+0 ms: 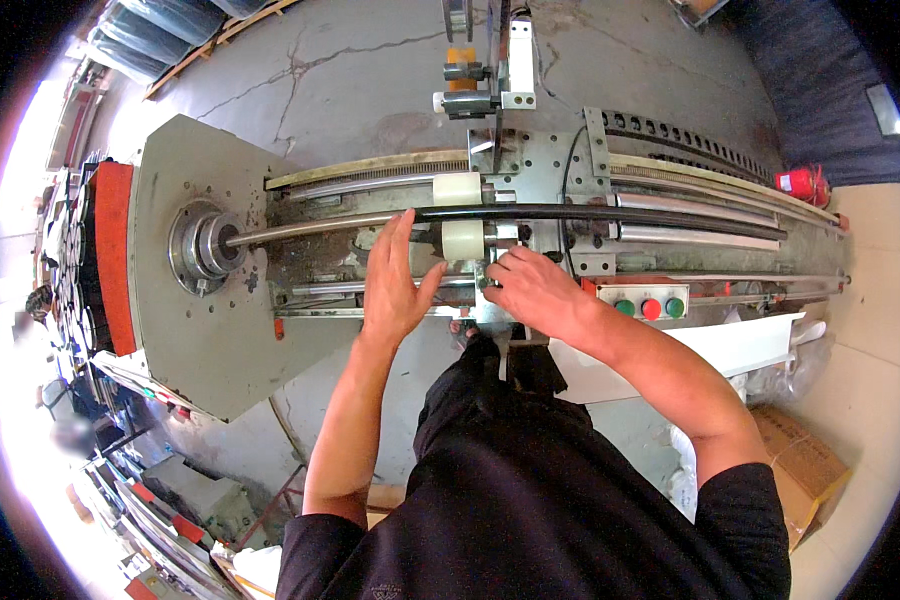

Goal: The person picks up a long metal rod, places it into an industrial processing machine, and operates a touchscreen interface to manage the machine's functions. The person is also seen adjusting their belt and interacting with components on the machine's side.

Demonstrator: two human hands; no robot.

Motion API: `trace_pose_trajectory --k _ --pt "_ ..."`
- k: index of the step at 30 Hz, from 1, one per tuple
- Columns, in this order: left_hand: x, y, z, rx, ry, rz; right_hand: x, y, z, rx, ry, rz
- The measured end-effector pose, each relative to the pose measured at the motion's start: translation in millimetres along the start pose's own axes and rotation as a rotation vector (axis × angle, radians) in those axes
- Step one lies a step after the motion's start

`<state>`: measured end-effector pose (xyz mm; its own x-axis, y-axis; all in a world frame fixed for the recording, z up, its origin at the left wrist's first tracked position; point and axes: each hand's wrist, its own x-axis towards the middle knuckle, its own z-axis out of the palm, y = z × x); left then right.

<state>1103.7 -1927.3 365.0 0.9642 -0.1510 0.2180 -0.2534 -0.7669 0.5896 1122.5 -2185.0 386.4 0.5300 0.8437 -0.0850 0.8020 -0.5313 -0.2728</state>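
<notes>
A long bare metal rod point(320, 228) runs from the round chuck point(198, 250) at the left and meets a long black tube point(590, 212) that stretches to the right. My left hand point(398, 280) has its fingers stretched out, fingertips at the near side of the rod where the black part starts. White rollers point(462, 241) sit above and below the tube on the machine's carriage point(542, 165). Just below the rollers, my right hand point(532, 285) has its fingers curled in against a small fitting at the carriage's near edge. What those fingers pinch is hidden.
A button box point(642, 302) with green and red buttons is under my right forearm. Polished rails point(700, 214) run lengthwise along the machine. An upright arm with a clamp point(470, 103) stands behind the carriage. A cardboard box point(795, 465) rests at the lower right.
</notes>
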Motion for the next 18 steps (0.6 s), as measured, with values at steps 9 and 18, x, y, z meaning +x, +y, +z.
trace_pose_trajectory --k 9,18 --pt "14 -3 -5 0.012 -0.013 -0.013 10 -21 -7 0.249 -0.206 0.610" --pt "67 10 -1 0.114 -0.282 0.172 0 -5 11 -0.143 -0.072 0.040"
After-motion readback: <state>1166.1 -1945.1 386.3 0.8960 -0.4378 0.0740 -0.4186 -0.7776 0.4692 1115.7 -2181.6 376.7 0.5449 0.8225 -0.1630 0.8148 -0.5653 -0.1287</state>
